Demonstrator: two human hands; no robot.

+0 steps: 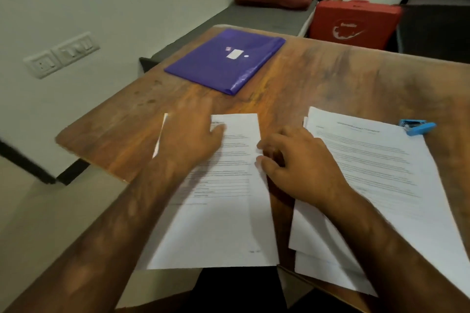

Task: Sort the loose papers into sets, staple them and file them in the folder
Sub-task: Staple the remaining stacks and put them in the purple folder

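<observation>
Sheet [223,223] under left hand [188,140], fingers flat, pressing; right hand [300,160] curled at edge, grip unclear

The left hand [189,134] is blurred and covers the upper left part of the sheet [223,223]. The print on that sheet and on the stack [376,160] is too blurred to read. The right hand [297,162] curls at the sheet's right edge; whether it pinches the paper cannot be told. Its forearm hides part of the stack, which the picture's right edge cuts off. The folder [223,68] has a white label too small to read.
</observation>
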